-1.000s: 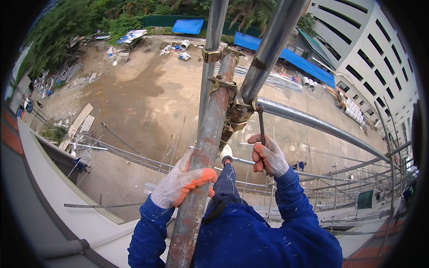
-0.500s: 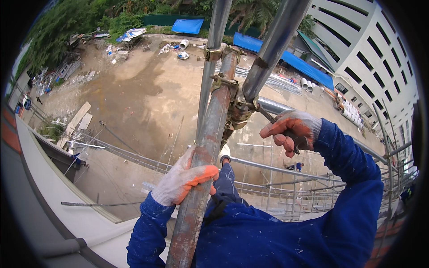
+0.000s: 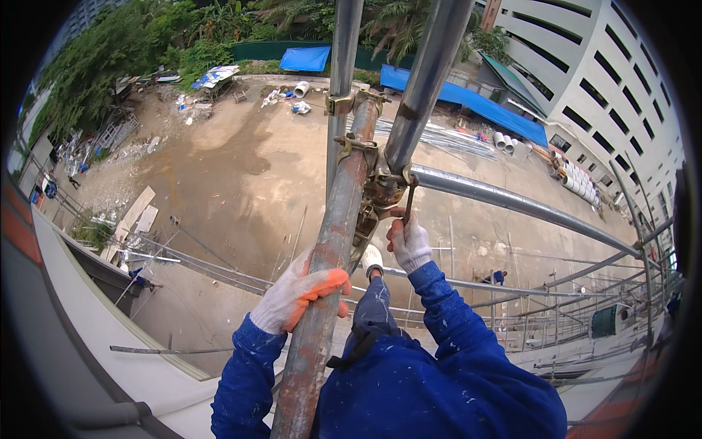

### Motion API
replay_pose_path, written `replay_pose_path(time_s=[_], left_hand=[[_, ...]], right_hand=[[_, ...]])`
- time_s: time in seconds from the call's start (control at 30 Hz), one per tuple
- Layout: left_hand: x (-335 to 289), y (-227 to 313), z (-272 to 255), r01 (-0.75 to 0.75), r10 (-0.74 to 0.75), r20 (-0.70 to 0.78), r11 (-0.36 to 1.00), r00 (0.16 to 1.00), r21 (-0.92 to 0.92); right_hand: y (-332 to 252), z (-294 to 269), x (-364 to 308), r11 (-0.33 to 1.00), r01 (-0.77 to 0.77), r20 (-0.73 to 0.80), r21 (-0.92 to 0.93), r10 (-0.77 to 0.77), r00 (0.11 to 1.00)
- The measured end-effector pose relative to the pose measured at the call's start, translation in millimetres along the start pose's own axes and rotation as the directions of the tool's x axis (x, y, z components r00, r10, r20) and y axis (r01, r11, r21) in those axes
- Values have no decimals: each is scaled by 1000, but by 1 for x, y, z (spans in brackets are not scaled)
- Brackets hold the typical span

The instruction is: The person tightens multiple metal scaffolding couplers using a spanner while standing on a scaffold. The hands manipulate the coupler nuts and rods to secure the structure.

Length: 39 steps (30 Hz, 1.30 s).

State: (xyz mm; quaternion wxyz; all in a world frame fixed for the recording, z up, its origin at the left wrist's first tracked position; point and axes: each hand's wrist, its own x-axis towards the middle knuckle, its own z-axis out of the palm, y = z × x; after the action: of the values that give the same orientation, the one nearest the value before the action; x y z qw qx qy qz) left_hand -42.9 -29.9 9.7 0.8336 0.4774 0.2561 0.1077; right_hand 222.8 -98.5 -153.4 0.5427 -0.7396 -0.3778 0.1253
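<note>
My left hand point(image 3: 301, 293), in a white and orange work glove, is closed round a rusty scaffold pipe point(image 3: 342, 201) that slants up and away in front of me. My right hand point(image 3: 409, 243), gloved the same way, grips a dark metal wrench point(image 3: 410, 199). The wrench's upper end meets a brass-coloured scaffold coupler point(image 3: 386, 189) at the joint of several tubes; its exact seat on the bolt is too small to tell. Another coupler point(image 3: 360, 146) clasps the rusty pipe higher up. Two steel tubes rise from the joint, the thicker one point(image 3: 424, 84) on the right.
A horizontal steel tube point(image 3: 526, 201) runs right from the joint. More scaffold rails point(image 3: 475, 284) cross below my white shoe point(image 3: 371, 257). Far down lies the dirt yard point(image 3: 227, 175), with people in it. A building ledge point(image 3: 95, 293) is at the left, a white building point(image 3: 585, 80) at the right.
My right hand has moved left and down with the wrench, which has swung from slanting right to nearly upright at the coupler. My left hand keeps its hold on the pipe.
</note>
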Motion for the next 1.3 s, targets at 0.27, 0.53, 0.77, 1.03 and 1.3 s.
replay_pose_path(time_s=[0.27,0.53,0.77,1.03,1.3], left_hand=[[0,-3,-4,26,-26,12,1000,1000,-10],[0,-3,-5,19,-18,44,1000,999,-23],[-1,-2,-4,14,-14,27,1000,1000,-16],[-2,0,0,42,-42,-13,999,999,-18],[0,0,-2,54,-54,-3,999,999,4]], right_hand=[[-119,-94,-22,836,-499,554,228,310,772],[-168,-160,55,741,-667,846,-75,401,350],[-186,-124,20,743,-660,672,-111,545,501],[-1,3,20,823,417,-63,-386,-474,878],[-52,-46,-22,968,-199,198,155,167,966]])
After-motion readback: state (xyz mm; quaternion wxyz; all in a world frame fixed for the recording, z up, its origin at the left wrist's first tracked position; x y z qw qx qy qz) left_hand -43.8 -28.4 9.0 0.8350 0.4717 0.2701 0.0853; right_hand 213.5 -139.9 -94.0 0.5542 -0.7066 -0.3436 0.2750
